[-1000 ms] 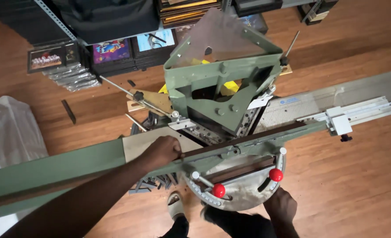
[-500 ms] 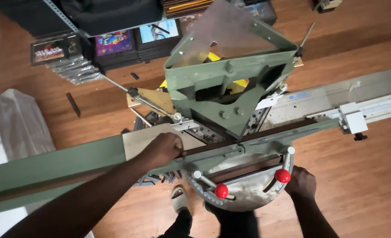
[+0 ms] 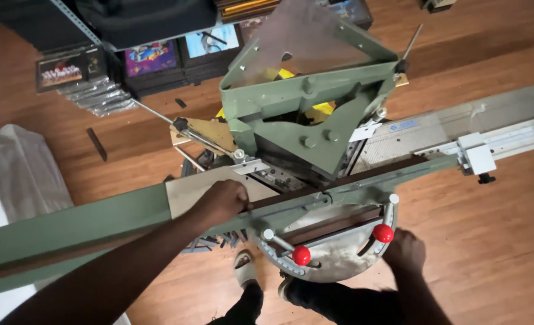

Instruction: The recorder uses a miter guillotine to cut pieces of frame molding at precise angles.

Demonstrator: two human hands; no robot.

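Observation:
A green metal cutting machine [image 3: 309,114] stands over a wooden floor, with a long green rail [image 3: 80,232] running left and a grey and white rail [image 3: 490,141] running right. My left hand [image 3: 222,201] presses down on a thin dark strip [image 3: 345,180] lying along the rail's fence. My right hand [image 3: 406,251] sits low beside the round base plate [image 3: 333,259], just under the right red knob [image 3: 383,233]; its fingers are curled, and I cannot tell if they grip anything. A second red knob [image 3: 301,255] sticks out at the plate's left.
Stacks of flat boxed cases [image 3: 116,66] line a dark shelf at the top left. A white covered bundle [image 3: 20,174] lies at the left. A small dark stick [image 3: 96,144] rests on the floor. My sandalled foot [image 3: 245,269] stands below the machine.
My right hand has moved from under the base plate's middle out to the right, up beside the right red knob. My left hand has stayed on the strip. The view has shifted slightly.

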